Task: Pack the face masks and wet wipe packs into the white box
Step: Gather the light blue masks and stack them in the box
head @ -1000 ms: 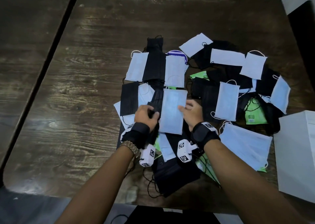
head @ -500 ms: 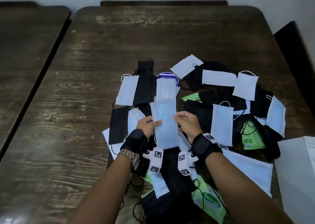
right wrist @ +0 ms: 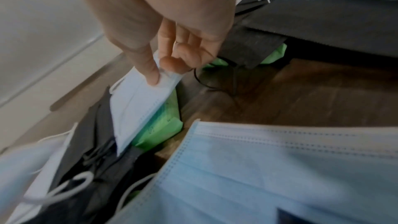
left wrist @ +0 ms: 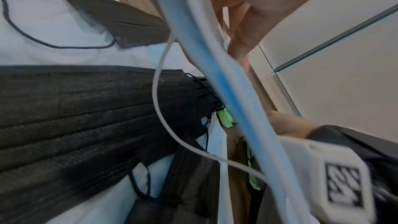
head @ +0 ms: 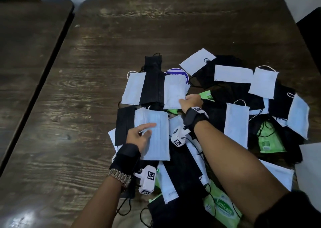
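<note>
Black, white and light blue face masks lie heaped on the dark wooden table point(head: 156, 28), with green wet wipe packs point(head: 221, 208) among them. My left hand point(head: 149, 128) holds a light blue mask point(head: 156, 141) over the pile's near left part, fingers on top; the left wrist view shows this blue mask's edge point(left wrist: 217, 74) running past my left hand point(left wrist: 247, 23). Farther out, my right hand point(head: 182, 101) pinches the near corner of a white mask point(head: 174, 89). In the right wrist view, thumb and finger of my right hand point(right wrist: 160, 72) nip that white mask point(right wrist: 137, 105) above a green pack point(right wrist: 160, 126).
A corner of the white box point(head: 311, 167) shows at the right edge, beside the pile. A second table point(head: 26, 45) stands to the left across a narrow gap. A dark chair back point(head: 311, 24) is at the far right. Bare wood lies left of and beyond the masks.
Both hands held the light blue mask before. My right hand has let go of it and reached forward to the white mask; my left hand keeps the blue mask, lower and to the left.
</note>
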Demonstrator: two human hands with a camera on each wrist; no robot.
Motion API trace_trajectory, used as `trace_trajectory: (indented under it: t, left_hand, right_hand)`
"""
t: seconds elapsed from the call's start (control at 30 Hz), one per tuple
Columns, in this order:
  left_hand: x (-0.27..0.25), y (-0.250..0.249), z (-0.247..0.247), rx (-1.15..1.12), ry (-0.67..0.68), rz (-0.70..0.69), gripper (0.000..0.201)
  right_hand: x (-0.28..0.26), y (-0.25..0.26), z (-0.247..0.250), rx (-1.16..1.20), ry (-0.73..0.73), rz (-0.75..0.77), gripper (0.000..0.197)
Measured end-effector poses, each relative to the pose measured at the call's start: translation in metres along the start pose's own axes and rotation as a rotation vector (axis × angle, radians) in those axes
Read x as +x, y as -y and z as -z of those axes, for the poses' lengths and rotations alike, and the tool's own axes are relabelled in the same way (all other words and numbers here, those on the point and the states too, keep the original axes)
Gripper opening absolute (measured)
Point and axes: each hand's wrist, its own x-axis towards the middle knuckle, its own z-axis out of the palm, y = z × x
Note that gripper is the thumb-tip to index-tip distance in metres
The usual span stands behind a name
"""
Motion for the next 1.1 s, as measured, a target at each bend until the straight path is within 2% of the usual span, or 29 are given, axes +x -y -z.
trace_trajectory:
  t: [0.1,0.27,0.3,0.4,0.43,0.53,0.6,0.63,0.7,0.73,0.8,0.87,0.93,1.0,1.1]
  left_hand:
    - [0.010,-0.007,-0.006,-0.036,-0.043,0.076,0.024]
    - [0.026,-0.037,-0.036,-0.061,-0.084,0.044,0.006]
    - [0.025,-0.045,-0.043,-0.075,-0.080,0.034,0.009]
    - [0.023,-0.057,-0.061,-0.104,-0.042,0.043,0.038]
    - [0.020,-0.060,-0.066,-0.114,-0.049,0.059,0.041]
    - [0.015,-0.057,-0.076,-0.159,-0.108,0.058,0.028]
    - [0.008,-0.053,-0.080,-0.153,-0.125,0.052,0.018]
    - [0.004,-0.050,-0.081,-0.144,-0.123,0.055,0.016]
    - [-0.001,-0.046,-0.081,-0.165,-0.099,0.072,0.015]
    - [-0.006,-0.047,-0.083,-0.185,-0.066,0.071,0.016]
    - [-0.011,-0.049,-0.084,-0.201,-0.011,0.025,0.025]
    - [-0.023,-0.054,-0.093,-0.217,0.040,-0.011,0.040]
    - [-0.033,-0.056,-0.105,-0.274,0.061,-0.010,0.060]
    - [-0.044,-0.061,-0.118,-0.354,0.034,0.008,0.070]
    - [-0.061,-0.069,-0.137,-0.465,0.006,0.059,0.066]
  right_hand:
    - [-0.022,-0.003,0.009,-0.006,-0.048,0.124,0.014]
    - [-0.074,-0.022,0.031,-0.101,-0.063,0.337,0.011]
    - [-0.084,-0.028,0.033,-0.150,-0.073,0.401,0.011]
    - [-0.110,-0.045,0.037,-0.304,-0.109,0.661,0.010]
    - [-0.118,-0.051,0.038,-0.350,-0.112,0.733,0.011]
    - [-0.133,-0.064,0.042,-0.426,-0.085,0.832,0.014]
    - [-0.136,-0.071,0.049,-0.394,-0.071,0.891,0.016]
    - [-0.135,-0.074,0.055,-0.333,-0.066,0.896,0.019]
    - [-0.132,-0.078,0.067,-0.177,-0.058,0.808,0.033]
    - [-0.130,-0.083,0.074,-0.111,-0.040,0.716,0.043]
    - [-0.124,-0.085,0.082,0.004,0.099,0.481,0.067]
    - [-0.126,-0.091,0.089,0.146,0.235,0.326,0.078]
    - [-0.131,-0.096,0.093,0.245,0.256,0.311,0.063]
    - [-0.140,-0.101,0.100,0.298,0.222,0.325,0.042]
    - [-0.153,-0.108,0.108,0.378,0.164,0.317,0.030]
